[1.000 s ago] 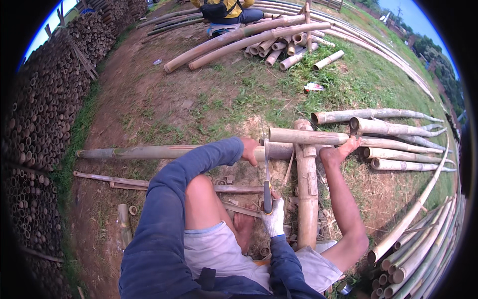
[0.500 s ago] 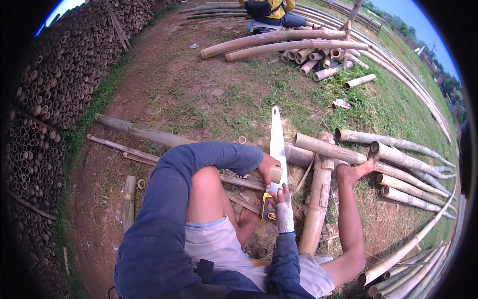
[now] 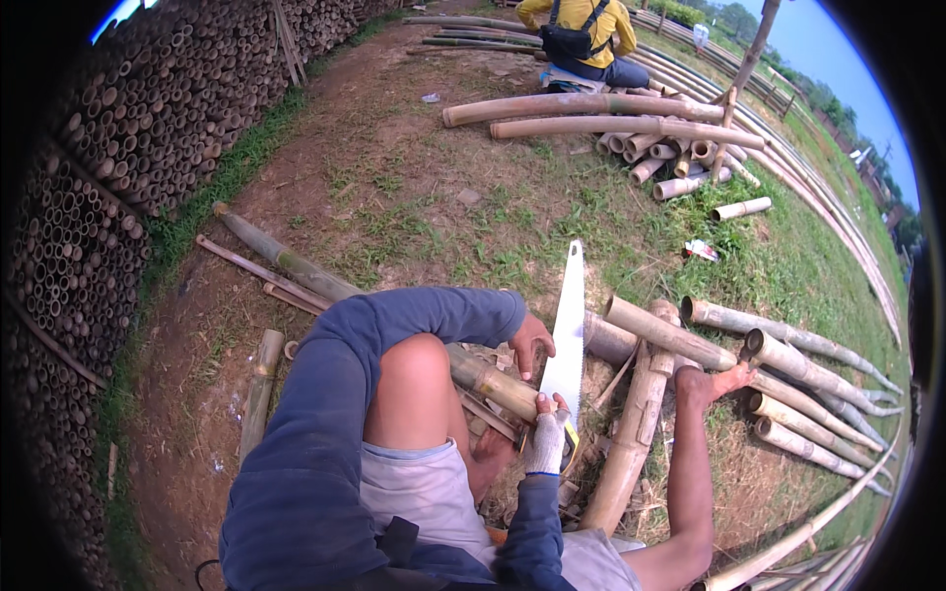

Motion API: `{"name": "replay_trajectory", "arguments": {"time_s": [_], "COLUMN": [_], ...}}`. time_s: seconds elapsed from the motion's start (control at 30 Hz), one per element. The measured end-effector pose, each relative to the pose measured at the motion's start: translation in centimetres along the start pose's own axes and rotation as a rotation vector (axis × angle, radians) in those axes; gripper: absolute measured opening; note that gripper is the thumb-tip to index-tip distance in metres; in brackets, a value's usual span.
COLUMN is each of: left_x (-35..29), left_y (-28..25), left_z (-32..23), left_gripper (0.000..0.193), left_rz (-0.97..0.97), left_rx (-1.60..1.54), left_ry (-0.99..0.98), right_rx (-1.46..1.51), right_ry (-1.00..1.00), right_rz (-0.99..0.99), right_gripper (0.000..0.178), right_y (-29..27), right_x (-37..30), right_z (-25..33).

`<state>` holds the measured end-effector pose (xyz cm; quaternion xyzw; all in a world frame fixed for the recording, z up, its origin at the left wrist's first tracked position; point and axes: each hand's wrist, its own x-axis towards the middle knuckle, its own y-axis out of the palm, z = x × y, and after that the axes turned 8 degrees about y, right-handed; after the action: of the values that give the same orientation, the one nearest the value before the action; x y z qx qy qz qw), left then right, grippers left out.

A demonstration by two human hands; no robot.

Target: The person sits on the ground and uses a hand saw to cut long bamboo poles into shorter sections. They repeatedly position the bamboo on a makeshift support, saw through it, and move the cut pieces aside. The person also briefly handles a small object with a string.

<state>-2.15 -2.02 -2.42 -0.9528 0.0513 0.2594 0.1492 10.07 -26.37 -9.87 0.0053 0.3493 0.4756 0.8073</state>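
One handsaw (image 3: 567, 325) upright in the gloved right hand (image 3: 546, 441), blade toward 12 o'clock.

Measured from that hand, whose fingers look closed around the mostly hidden handle, the bare left hand (image 3: 532, 342) hangs just beside the blade on its 9 o'clock side, fingers loosely apart, gripping nothing visible. A bamboo pole (image 3: 483, 377) ends at 11; whether the glove touches it, I cannot tell. The saw is probably light and its blade springy: best held by the handle, away from the toothed edge facing 3. The pole should be stiff, hollow and smooth, best held around its wall behind the cut rim. A thick bamboo log (image 3: 631, 433) at 3, a raised pole (image 3: 670, 332) toward 2 and the knee (image 3: 409, 369) at 10 limit movement; the ground (image 3: 483, 231) toward 12 seems roomiest.
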Motion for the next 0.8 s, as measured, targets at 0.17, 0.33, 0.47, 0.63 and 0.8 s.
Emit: {"name": "replay_trajectory", "arguments": {"time_s": [0.17, 0.33, 0.47, 0.63, 0.8], "left_x": [-10.1, -21.5, -26.2, -26.3, -24.3], "left_y": [-2.3, 7.4, 14.4, 17.9, 16.9], "left_z": [4.8, 16.6, 25.9, 30.6, 29.2], "left_gripper": [0.085, 0.092, 0.115, 0.107, 0.089], "left_rz": [-1.080, -2.230, -2.438, -2.235, -2.087], "left_rx": [-0.023, -0.100, -0.483, -1.471, -1.580], "left_ry": [0.154, -0.520, -1.127, -0.085, 0.234], "right_rx": [-0.129, -0.165, -0.280, -0.945, -1.223], "right_ry": [0.083, 0.005, -0.140, -1.074, -1.380], "right_rz": [-0.055, -0.026, -0.095, -0.735, -1.031], "right_gripper": [0.051, 0.049, 0.047, 0.068, 0.091], "right_y": [-2.1, -3.1, -3.8, -10.5, -15.1], "right_x": [0.4, 1.1, 2.3, 9.0, 14.4], "right_z": [-1.7, -4.0, -2.2, 14.7, 24.5]}}
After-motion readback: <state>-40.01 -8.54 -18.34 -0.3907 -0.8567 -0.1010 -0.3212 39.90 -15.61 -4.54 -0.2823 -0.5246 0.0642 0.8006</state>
